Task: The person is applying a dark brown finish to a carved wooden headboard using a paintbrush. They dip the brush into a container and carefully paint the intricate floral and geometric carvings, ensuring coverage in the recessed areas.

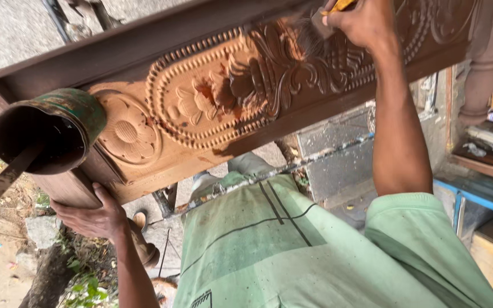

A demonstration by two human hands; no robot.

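A carved wooden panel (201, 102) with flower and bead patterns lies tilted across the view, partly stained dark brown and partly bare orange wood. My right hand (360, 23) is closed on a yellow-handled paintbrush (310, 35) whose bristles press on the carved leaves near the top. My left hand (89, 219) grips the panel's lower edge at the left. Just above that hand, a green-rimmed tin can (69, 114) of dark stain rests on the panel with a stick (1, 182) poking out of it.
My green shirt (292, 251) fills the lower middle. A turned wooden post (486, 63) stands at the right, beside shelves with clutter and a blue frame (475, 197). Stone slabs and dirt ground with weeds (81, 285) lie below the panel.
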